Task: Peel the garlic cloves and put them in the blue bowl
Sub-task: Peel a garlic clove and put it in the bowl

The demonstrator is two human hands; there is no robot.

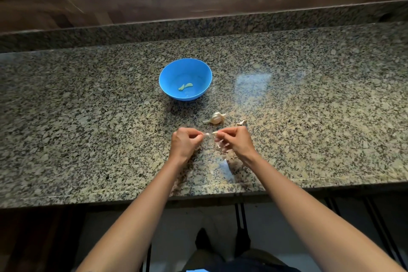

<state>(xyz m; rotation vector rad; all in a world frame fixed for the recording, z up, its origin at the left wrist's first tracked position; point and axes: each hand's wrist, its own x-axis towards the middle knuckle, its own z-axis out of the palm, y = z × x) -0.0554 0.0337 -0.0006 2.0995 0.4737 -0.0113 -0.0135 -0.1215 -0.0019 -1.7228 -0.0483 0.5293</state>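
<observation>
Worktop (88, 117): speckled granite under a dark wood wall; everything sits near its middle.
Blue bowl (164, 77): beyond the hands and well apart from them, with two peeled cloves (185, 87) inside.
Left grip (186, 142): fingers curled, pinching one end of a garlic clove (212, 133), probably its papery skin.
Garlic bulb (216, 118): on the worktop between bowl and hands, partly broken down.
Right grip (237, 141): fingertips closed on the clove's other end; pale skin seems to hang beneath.
Loose piece (241, 122): just beyond the right grip; clove or husk, cannot tell.
Risk: the small clove could pop from the pinch and roll off the near edge. Thin skin may shred, leaving bits stuck.
</observation>
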